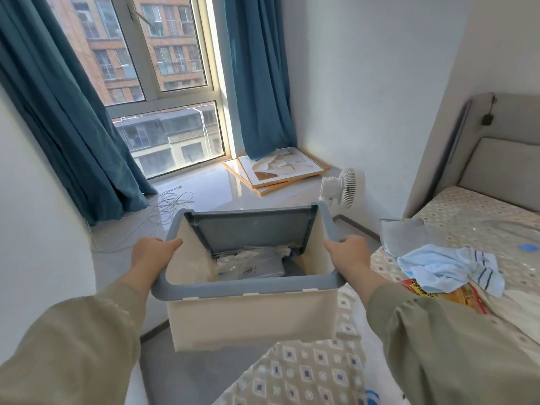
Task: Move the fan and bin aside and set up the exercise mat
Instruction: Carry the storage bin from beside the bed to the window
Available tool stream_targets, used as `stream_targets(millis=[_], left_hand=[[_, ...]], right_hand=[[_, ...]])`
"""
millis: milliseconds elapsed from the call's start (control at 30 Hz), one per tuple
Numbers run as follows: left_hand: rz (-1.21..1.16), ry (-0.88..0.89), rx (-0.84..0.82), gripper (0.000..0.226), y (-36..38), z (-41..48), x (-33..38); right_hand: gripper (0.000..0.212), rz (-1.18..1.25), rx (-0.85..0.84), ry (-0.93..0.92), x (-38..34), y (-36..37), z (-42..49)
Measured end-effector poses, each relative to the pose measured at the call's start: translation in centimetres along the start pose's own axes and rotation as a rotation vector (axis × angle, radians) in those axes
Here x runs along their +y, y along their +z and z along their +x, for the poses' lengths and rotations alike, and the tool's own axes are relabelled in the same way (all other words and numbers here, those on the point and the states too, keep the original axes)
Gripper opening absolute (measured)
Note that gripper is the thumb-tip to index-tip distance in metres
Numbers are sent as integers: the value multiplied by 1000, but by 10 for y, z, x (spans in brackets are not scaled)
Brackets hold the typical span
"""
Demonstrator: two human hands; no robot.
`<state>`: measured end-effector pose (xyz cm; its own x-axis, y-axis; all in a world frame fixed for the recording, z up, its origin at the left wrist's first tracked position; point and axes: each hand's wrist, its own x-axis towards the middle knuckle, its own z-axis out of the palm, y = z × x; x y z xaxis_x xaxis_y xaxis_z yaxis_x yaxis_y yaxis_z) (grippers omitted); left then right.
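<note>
The cream bin (248, 320) with a grey rim is held at the centre of the view, a grey panel tilted inside its far end above plastic-wrapped items. The left hand (152, 255) grips the rim at 9 o'clock and the right hand (350, 258) grips it at 3 o'clock, fingers curled around it. The white fan (346, 187) stands by the wall at 1 o'clock. Picture frames (277, 171) lie at 12 o'clock, loose cables (172, 203) at 11. The bed (467, 217) at 3 o'clock carries a blue towel (447, 267).
</note>
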<state>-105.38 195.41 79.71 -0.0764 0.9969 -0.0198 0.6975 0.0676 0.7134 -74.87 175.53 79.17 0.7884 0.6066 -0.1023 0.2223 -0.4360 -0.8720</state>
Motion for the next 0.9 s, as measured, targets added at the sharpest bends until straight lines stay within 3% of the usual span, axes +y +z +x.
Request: stream_targets(millis=[333, 500, 600, 733, 900], left_hand=[[-28, -120, -42, 44, 20, 153, -61], [-43, -240, -51, 43, 40, 203, -126], [-36, -304, -53, 40, 60, 224, -169], [-87, -378, -25, 42, 86, 236, -220], [-123, -528, 0, 42, 130, 252, -299]], right_hand=[[35, -191, -14, 32, -46, 160, 83], [24, -279, -188, 73, -45, 241, 119], [34, -321, -315, 171, -25, 293, 143], [47, -221, -339, 417, 10, 354, 164], [18, -254, -461, 550, 56, 429, 180]])
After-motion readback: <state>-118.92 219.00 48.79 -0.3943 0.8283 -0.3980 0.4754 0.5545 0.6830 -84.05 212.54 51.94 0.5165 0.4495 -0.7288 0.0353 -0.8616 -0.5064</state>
